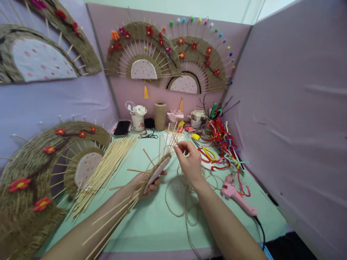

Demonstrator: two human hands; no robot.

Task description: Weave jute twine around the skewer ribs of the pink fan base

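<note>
My left hand (152, 186) holds up a half-round fan frame (158, 169) from below, tilted so that I see it nearly edge-on. Thin wooden sticks spread out from its curved edge, and twine is wound round its base. Close to the upper sticks, my right hand (189, 159) pinches with thumb and forefinger on a strand of jute twine. Loose loops of the twine (182, 215) trail down onto the table beneath my right forearm. The palm of my left hand is partly hidden behind the frame.
Thin wooden sticks (108, 169) lie in a pile at left beside a finished fan (48, 173). A pink glue gun (238, 196), yellow-handled scissors (209, 154) and tangled pipe cleaners (223, 135) are at right. A twine spool (160, 116) and white jug (138, 118) stand behind.
</note>
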